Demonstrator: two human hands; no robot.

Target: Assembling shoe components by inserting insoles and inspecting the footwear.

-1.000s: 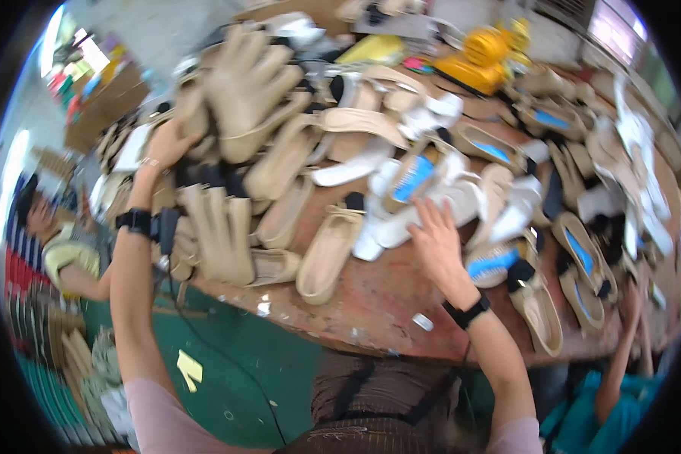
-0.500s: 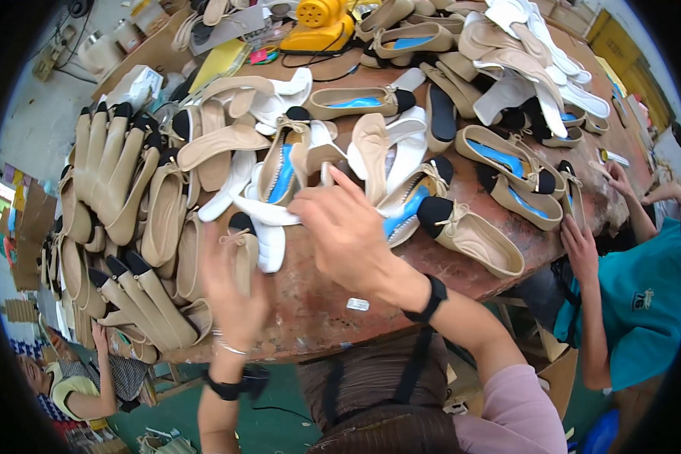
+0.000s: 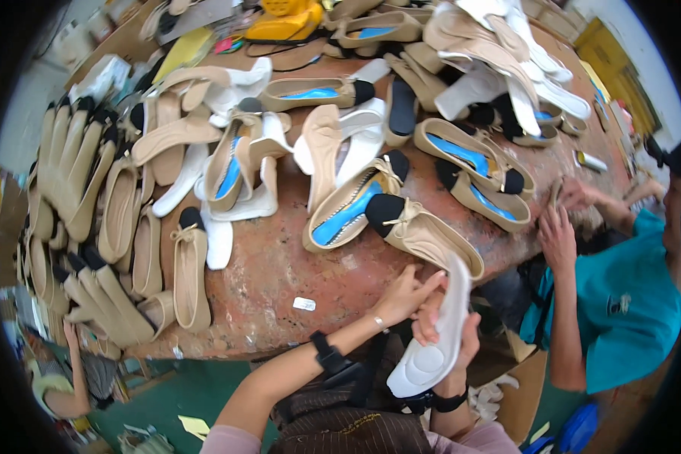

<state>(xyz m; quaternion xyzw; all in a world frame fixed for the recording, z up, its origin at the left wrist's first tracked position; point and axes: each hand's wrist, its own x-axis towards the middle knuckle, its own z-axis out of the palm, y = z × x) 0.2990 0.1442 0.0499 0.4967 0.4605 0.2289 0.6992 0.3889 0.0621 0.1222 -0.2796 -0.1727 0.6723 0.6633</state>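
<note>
A white insole [image 3: 452,312] with a round raised pad at its heel end is tilted over the table's near edge, in front of my body. My right hand [image 3: 461,349] is wrapped round it from the right, fingertips showing on its left side. My left hand [image 3: 405,296] is closed at the insole's left edge, its fingertips close together; their exact hold is partly hidden. Just beyond lies a beige flat shoe [image 3: 431,244] with a black toe and a bow. Next to that shoe is another flat [image 3: 344,216] with a blue lining.
Beige and black flats [image 3: 76,181] are stacked at the left. Loose insoles [image 3: 321,151] lie mid-table, and a larger insole pile [image 3: 480,45] at the back right. A yellow machine [image 3: 284,23] stands at the back. A co-worker in a teal shirt [image 3: 613,303] sits at the right.
Both hands have moved to the near right, away from the shoes and insoles at mid-table. My right hand now holds a white insole, and my left hand has joined it. The view has shifted right.
</note>
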